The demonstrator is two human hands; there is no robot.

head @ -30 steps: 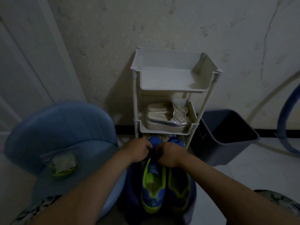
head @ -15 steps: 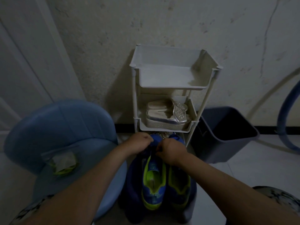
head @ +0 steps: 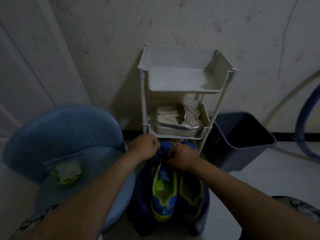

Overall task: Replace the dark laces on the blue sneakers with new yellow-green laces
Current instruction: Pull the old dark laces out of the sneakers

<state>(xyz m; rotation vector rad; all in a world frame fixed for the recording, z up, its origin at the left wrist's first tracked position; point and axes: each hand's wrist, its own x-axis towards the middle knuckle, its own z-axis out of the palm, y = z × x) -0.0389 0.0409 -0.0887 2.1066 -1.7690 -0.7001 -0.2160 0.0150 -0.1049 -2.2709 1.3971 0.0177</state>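
White rack (head: 181, 91) behind; left hand (head: 144, 146), right hand (head: 182, 157) fingers (head: 171, 154) clamp dark lace (head: 159, 154) on blue sneaker (head: 163, 196); print unreadable.

We find nothing here that we can read. The left blue sneaker (head: 163, 204) of the near pair has a pale patch on its tongue and a faint light print across its heel. Both are too dim and blurred for us to make out any letter, brand or number.

The rack (head: 183, 91) looks matt plastic, the sandals (head: 178, 125) glossy metallic silver.
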